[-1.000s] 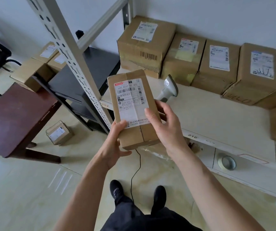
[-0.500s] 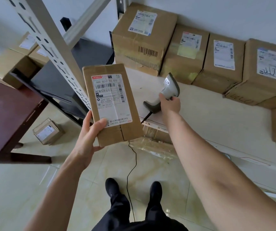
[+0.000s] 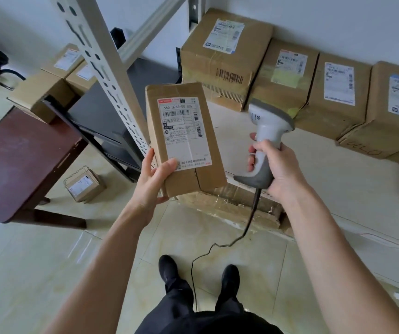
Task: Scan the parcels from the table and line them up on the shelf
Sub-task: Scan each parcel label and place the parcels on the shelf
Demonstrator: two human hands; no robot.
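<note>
Left hand gripping labelled parcel, long axis upright, label up. Right hand clasping barcode scanner just right of label, head aimed away.

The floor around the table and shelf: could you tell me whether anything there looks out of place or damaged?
Yes. One small parcel lies on the floor tiles beside the brown table, apart from the boxes lined up on the shelf. Under the shelf's front edge, a flattened, tape-wrapped carton looks crumpled.

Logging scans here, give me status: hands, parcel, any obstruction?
Left hand grips parcel, label up. Right hand grips scanner, beside label, not yet aimed. Nothing between them.
</note>
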